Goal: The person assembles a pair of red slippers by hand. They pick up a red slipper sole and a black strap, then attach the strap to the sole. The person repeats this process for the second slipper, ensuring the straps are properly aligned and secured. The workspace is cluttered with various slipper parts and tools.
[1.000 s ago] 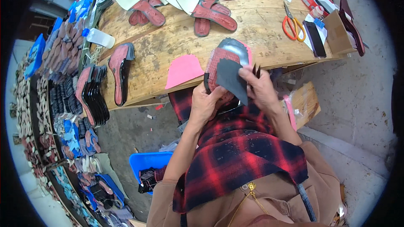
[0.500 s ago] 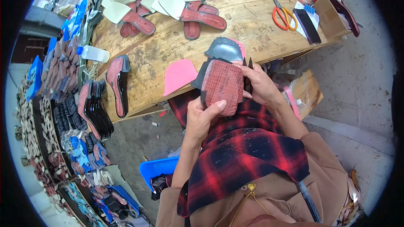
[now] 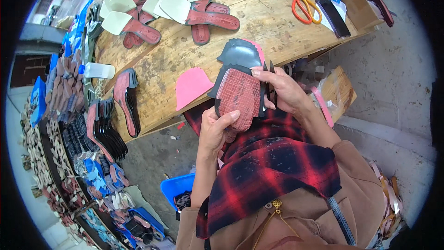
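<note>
My left hand (image 3: 216, 128) grips the lower end of a red-brown, grid-marked shoe insole (image 3: 241, 93), its thumb flat on the face. Black material edges the piece on its upper and right sides. My right hand (image 3: 283, 88) pinches its upper right edge. A dark, pointed two-bladed tool (image 3: 271, 81) sticks up from that same hand; its kind and grip are partly hidden. Just beyond lies a shiny dark piece with a jagged edge (image 3: 239, 53), over pink material. A pink rounded sheet (image 3: 193, 88) rests on the table's near edge.
Red insoles with pale heel parts (image 3: 210, 18) lie across the wooden table (image 3: 166, 58). Orange-handled scissors (image 3: 303, 7) and a phone (image 3: 334, 17) are at the right. A bottle (image 3: 98, 70) and stacked insoles (image 3: 104, 132) stand left. A blue bin (image 3: 173, 186) sits below.
The insole has turned in my hands, so more of its black edging shows at the top and right. The view has shifted slightly.
</note>
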Tool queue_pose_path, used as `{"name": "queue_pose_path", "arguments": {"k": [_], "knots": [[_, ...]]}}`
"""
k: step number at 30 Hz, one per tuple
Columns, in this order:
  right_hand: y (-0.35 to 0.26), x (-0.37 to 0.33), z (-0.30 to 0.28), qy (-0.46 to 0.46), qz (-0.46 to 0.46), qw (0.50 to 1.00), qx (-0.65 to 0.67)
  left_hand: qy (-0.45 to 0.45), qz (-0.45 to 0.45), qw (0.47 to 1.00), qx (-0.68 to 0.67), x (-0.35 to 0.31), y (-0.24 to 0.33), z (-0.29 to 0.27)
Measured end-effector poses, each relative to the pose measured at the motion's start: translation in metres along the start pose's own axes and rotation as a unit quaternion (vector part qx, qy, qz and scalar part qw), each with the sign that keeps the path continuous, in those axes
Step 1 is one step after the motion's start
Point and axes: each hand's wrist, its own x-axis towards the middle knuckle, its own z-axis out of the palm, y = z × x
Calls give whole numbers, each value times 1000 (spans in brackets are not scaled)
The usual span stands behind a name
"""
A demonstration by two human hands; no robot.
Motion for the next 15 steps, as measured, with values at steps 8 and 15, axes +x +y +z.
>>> {"name": "queue_pose_path", "arguments": {"k": [8, 15], "knots": [[6, 3, -3, 3, -20, 998, -57, 0, -28, 999, 19, 10, -10, -12], [37, 23, -35, 51, -17, 967, -248, 34, -4, 999, -25, 25, -28, -7]]}}
